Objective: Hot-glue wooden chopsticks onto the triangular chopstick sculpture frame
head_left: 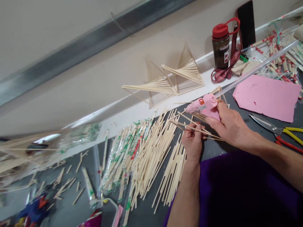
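Note:
In my right hand [233, 126] is a pink hot glue gun [203, 106], its nozzle pointing left. A long clear glue stick [258, 68] juts from its back end. My left hand [193, 140] pinches a small frame of thin wooden sticks [189, 121] just below the nozzle. The nozzle sits close to a corner of the frame; I cannot tell whether it touches. Part of the frame is hidden behind the gun and my fingers. Left of my left hand lie loose bamboo chopsticks [151, 157] in a large pile, with a smaller pile of sticks [171, 176] nearer me.
Twisted stick models [165, 82] stand against the wall. A bottle with a red lid [220, 47] and a phone [246, 25] are at the back right. Pliers-like cutters [272, 126] lie beside a pink sheet [267, 97]. Wrapped chopsticks [125, 148] and broken pieces [63, 186] spread leftward.

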Available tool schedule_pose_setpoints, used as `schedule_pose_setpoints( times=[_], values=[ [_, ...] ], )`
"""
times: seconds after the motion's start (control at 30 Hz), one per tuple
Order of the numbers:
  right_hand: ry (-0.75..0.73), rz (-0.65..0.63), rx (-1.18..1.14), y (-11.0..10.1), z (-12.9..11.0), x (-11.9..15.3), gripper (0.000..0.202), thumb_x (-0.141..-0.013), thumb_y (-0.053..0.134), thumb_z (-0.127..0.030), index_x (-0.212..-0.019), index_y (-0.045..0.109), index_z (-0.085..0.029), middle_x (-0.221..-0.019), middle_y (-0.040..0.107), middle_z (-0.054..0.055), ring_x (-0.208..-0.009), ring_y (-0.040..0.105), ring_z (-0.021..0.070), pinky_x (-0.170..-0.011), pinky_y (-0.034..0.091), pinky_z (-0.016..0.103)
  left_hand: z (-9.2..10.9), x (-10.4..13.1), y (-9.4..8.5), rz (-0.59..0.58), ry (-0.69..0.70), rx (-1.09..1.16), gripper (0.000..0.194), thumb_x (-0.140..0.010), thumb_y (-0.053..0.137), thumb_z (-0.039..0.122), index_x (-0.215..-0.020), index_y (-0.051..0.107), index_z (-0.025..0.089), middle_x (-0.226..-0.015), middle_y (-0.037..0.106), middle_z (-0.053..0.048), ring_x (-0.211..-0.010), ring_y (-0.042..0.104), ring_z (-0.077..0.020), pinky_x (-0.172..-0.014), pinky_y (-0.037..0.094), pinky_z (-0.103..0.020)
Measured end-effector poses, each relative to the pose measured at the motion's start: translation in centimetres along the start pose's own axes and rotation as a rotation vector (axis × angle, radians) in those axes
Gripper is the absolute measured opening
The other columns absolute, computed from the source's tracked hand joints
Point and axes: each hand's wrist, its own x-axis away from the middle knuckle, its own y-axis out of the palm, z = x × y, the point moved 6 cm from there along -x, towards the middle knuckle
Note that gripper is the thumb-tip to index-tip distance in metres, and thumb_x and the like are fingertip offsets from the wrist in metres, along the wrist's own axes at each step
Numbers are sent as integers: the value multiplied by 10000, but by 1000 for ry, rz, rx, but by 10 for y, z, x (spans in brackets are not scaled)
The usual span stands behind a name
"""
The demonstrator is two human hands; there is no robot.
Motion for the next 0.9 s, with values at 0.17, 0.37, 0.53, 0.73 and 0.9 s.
schedule_pose_setpoints(
  times=[0.17, 0.37, 0.53, 0.73, 0.9],
  values=[
    [-47, 66, 80, -24, -7, 8, 240, -881, 443, -366, -1038, 484, -190, -801, 631, 63, -661, 601, 208, -570, 415, 290, 3, 0, 1, 4, 8, 10, 267, -778, 696, 408, -854, 622, 163, -653, 676, 8, -471, 617, -102, -411, 483, -189],
    [-79, 43, 198, -59, 4, 37, 195, -886, 501, -356, -1003, 469, -203, -719, 572, 20, -594, 561, 183, -544, 397, 281, 6, -3, 2, 9, 51, 51, 254, -774, 703, 395, -859, 634, 165, -672, 674, 13, -460, 607, -90, -400, 479, -184],
    [0, 37, 295, -74, 34, 76, 204, -886, 533, -391, -955, 474, -208, -619, 504, -21, -485, 470, 146, -483, 326, 266, 6, -5, 6, 5, 71, 36, 262, -766, 706, 408, -861, 634, 174, -671, 679, 15, -458, 607, -85, -386, 466, -172],
    [2, 54, 395, -65, 52, 106, 250, -905, 478, -458, -859, 477, -212, -573, 472, -23, -430, 401, 135, -444, 289, 270, 9, -6, 9, 10, 97, 34, 243, -762, 707, 388, -848, 635, 172, -649, 678, 18, -438, 604, -85, -365, 464, -172],
    [-55, 87, 438, -49, 51, 113, 263, -947, 423, -453, -866, 488, -212, -577, 496, -14, -431, 449, 148, -441, 315, 276, 8, -6, 9, -4, 97, 33, 230, -774, 695, 382, -861, 640, 177, -655, 681, 17, -458, 620, -88, -371, 470, -168]
  ],
)
